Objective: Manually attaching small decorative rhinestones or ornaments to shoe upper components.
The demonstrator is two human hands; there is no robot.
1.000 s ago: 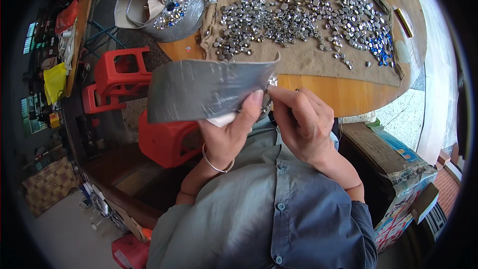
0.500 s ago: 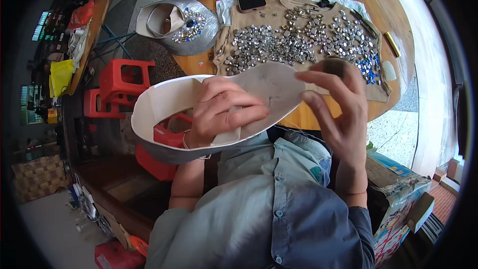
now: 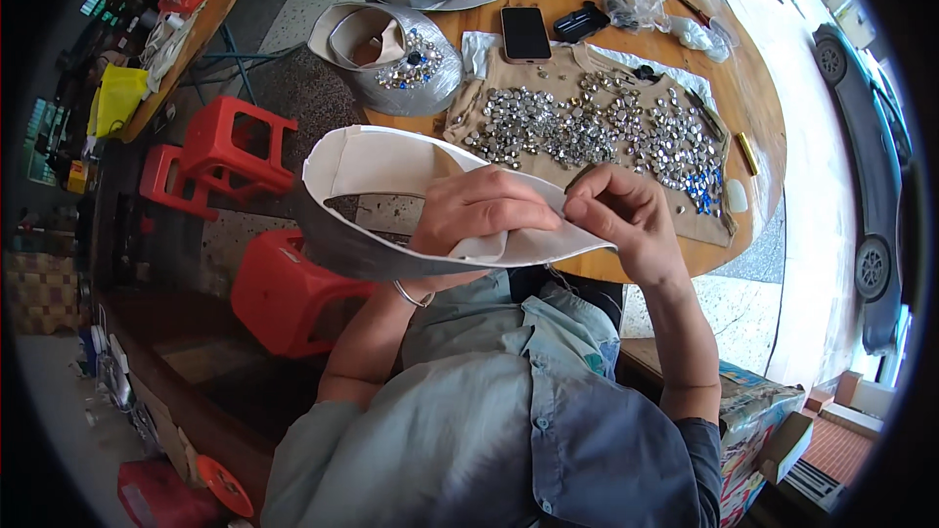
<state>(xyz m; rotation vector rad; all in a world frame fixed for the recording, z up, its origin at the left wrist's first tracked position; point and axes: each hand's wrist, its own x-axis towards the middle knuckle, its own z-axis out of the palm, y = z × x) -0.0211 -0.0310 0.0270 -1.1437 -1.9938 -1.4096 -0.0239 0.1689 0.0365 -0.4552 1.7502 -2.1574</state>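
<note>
No legible text, brand or number, coloured print on the taped carton (image 3: pixel 745 440) at lower right too small to read, pale patch on the red object (image 3: pixel 171 497) at lower left unreadable, pale mark on the red stool (image 3: pixel 272 288) left of centre likewise.

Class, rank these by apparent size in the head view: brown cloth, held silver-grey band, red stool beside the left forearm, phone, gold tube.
1. Brown cloth and silver-grey band: too close to rank; the band is nearer the camera and both are partly covered.
2. Red stool
3. Phone
4. Gold tube
</note>
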